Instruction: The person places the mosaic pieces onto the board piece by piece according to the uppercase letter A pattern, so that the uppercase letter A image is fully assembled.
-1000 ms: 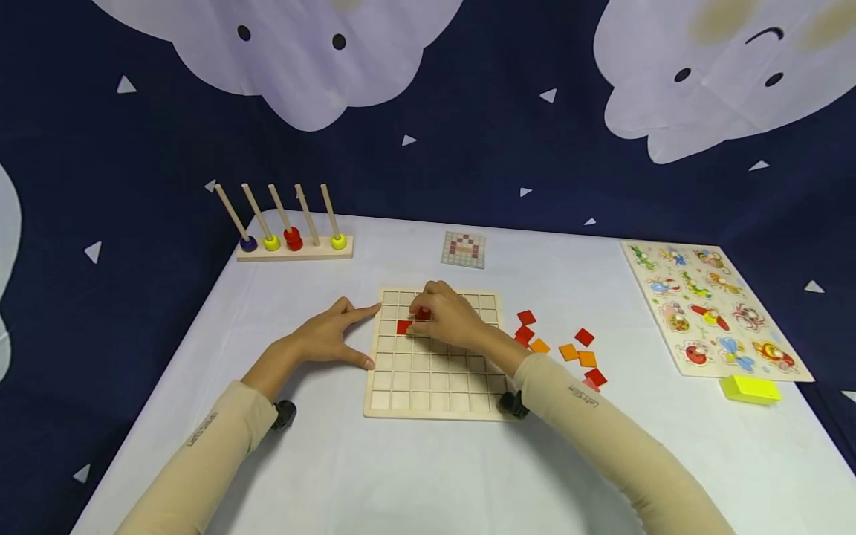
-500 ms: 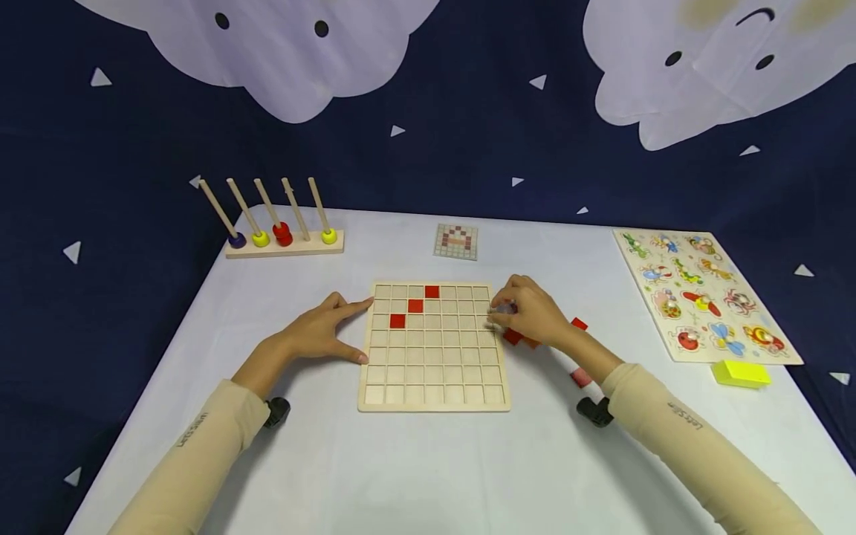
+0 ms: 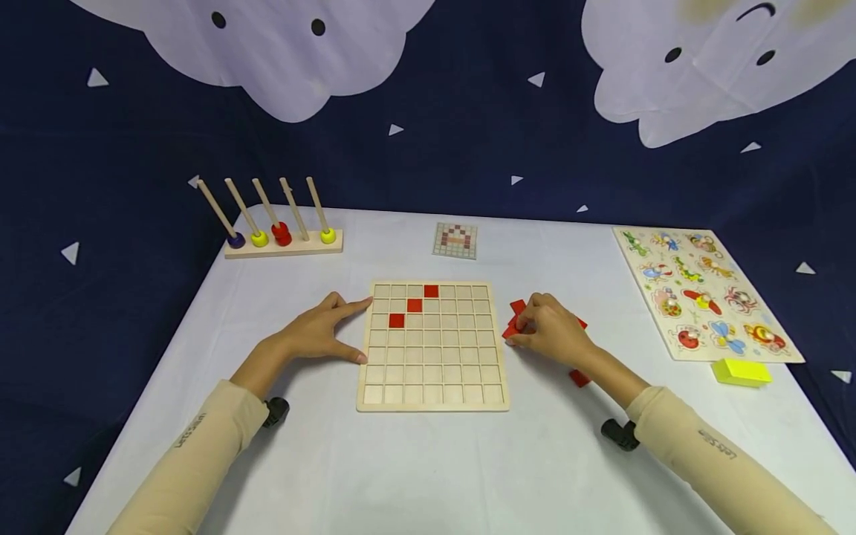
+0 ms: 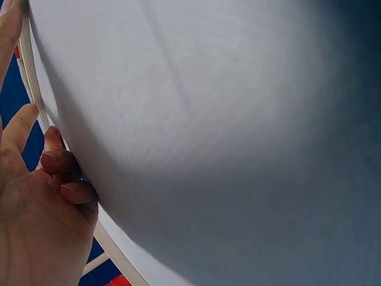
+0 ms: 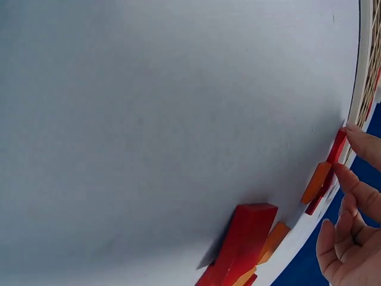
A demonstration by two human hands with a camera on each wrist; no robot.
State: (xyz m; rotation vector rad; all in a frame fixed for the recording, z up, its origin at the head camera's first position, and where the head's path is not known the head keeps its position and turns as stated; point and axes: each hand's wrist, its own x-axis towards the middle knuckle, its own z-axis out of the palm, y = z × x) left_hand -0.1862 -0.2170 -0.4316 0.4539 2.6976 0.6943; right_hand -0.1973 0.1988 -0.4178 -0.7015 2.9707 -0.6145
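A wooden grid board [image 3: 435,407] lies on the white table, with red square tiles in a diagonal of three cells, the top one [image 3: 431,291] in the back row. My left hand [image 3: 321,331] rests at the board's left edge, thumb and index finger spread and touching the rim. To the right of the board, my right hand [image 3: 553,328] pinches a red tile [image 5: 337,146] between thumb and index finger. Beside that tile lies an orange tile [image 5: 316,182]. More red tiles [image 3: 579,377] are scattered around and under the right hand, which partly hides them.
At the back left stands a peg stacker [image 3: 287,251] with coloured beads. A small pattern card [image 3: 455,241] lies behind the board. On the right are an insect puzzle board [image 3: 709,293] and a yellow block [image 3: 741,373].
My right hand has left the grid and moved right to the loose tiles, where it now pinches one. Three red tiles show on the grid. The left hand stays at the rim.
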